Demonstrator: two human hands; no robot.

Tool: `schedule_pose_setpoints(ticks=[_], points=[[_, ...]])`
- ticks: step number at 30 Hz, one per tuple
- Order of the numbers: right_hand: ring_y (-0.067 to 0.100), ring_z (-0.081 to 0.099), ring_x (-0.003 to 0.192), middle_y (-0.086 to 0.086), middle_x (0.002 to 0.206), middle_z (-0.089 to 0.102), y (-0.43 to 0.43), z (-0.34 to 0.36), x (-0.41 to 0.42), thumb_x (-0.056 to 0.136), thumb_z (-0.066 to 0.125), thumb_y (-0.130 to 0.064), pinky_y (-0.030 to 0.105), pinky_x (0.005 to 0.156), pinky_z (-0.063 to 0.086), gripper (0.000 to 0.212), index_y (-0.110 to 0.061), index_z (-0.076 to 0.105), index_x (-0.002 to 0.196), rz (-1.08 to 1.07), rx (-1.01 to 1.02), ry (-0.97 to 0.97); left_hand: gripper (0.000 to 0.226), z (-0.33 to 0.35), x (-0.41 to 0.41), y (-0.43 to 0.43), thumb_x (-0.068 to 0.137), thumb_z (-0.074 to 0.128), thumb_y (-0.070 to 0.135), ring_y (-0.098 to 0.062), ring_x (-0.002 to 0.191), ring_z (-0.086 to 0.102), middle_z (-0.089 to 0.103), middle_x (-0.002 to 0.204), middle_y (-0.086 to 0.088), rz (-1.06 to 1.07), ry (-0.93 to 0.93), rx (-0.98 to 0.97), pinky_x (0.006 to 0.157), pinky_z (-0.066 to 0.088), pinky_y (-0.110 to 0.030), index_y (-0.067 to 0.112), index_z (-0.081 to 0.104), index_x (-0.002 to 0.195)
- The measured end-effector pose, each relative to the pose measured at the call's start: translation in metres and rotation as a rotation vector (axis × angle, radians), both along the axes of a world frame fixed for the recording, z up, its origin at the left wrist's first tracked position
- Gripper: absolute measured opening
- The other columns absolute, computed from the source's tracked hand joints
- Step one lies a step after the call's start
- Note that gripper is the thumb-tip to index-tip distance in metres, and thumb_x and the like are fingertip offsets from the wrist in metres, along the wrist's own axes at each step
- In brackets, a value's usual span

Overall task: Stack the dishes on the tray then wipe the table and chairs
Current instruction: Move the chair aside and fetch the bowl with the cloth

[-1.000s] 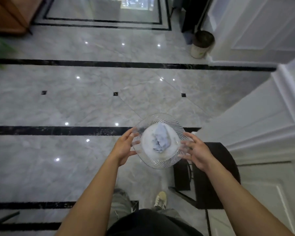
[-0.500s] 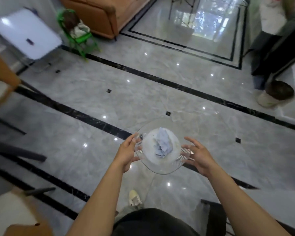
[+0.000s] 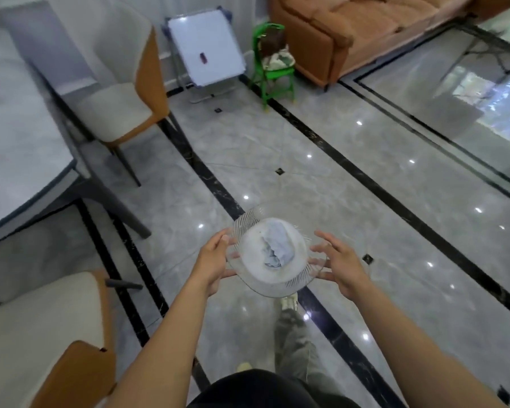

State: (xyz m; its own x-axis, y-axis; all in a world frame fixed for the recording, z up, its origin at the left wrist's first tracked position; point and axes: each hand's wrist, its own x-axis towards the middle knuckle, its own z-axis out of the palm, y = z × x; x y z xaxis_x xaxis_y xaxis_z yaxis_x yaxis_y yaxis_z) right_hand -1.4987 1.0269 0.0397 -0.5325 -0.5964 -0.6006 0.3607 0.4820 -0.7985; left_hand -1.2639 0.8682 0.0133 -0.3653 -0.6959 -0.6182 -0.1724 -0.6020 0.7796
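I hold a clear ribbed glass plate (image 3: pixel 249 221) at waist height over the floor. A crumpled pale blue cloth (image 3: pixel 277 248) lies on the white middle of it. My left hand (image 3: pixel 212 260) grips the plate's left rim, thumb on top and fingers underneath. My right hand (image 3: pixel 342 260) holds the right rim with spread fingers. The marble-topped table (image 3: pixel 15 148) stands at the left edge of the view, well apart from the plate. A white and orange chair (image 3: pixel 121 113) stands beyond it, and a second one (image 3: pixel 42 334) is at the lower left.
Glossy grey marble floor (image 3: pixel 351 187) with black stripes stretches ahead. A white board on a stand (image 3: pixel 206 48), a small green chair (image 3: pixel 274 72) and an orange sofa (image 3: pixel 351 28) line the far side. My leg and shoe (image 3: pixel 289 304) are below the plate.
The view has swung left from the white wall and doorway to the table and chairs. Both hands keep the same hold on the plate, and the cloth still lies on it.
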Motion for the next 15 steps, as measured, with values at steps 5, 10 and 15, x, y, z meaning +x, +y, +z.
schedule_pose_setpoints(ticks=[5, 10, 15], points=[[0.02, 0.073, 0.082, 0.005, 0.106, 0.069, -0.105, -0.005, -0.026, 0.109, 0.048, -0.02, 0.035, 0.061, 0.06, 0.029, -0.027, 0.063, 0.133, 0.226, -0.04, -0.005, 0.028, 0.003, 0.0, -0.055, 0.112, 0.042, 0.029, -0.024, 0.106, 0.07, 0.066, 0.126, -0.002, 0.25, 0.014, 0.018, 0.074, 0.064, -0.045, 0.031, 0.063, 0.13], [0.016, 0.073, 0.079, 0.005, 0.107, 0.066, -0.219, 0.008, -0.049, 0.109, 0.048, -0.025, 0.038, 0.067, 0.062, 0.029, -0.029, 0.062, 0.134, 0.506, -0.052, -0.001, 0.028, 0.016, -0.004, -0.104, 0.113, 0.041, 0.029, -0.021, 0.097, 0.069, 0.069, 0.119, 0.002, 0.505, 0.003, 0.031, 0.068, 0.062, -0.041, 0.033, 0.064, 0.128], [0.024, 0.073, 0.087, 0.006, 0.108, 0.066, -0.32, 0.021, -0.049, 0.107, 0.051, -0.018, 0.043, 0.07, 0.061, 0.031, -0.028, 0.063, 0.134, 0.719, -0.067, -0.017, 0.03, 0.027, 0.0, -0.144, 0.113, 0.039, 0.03, -0.026, 0.1, 0.067, 0.066, 0.124, -0.002, 0.69, -0.021, -0.001, 0.077, 0.063, -0.048, 0.03, 0.061, 0.133]])
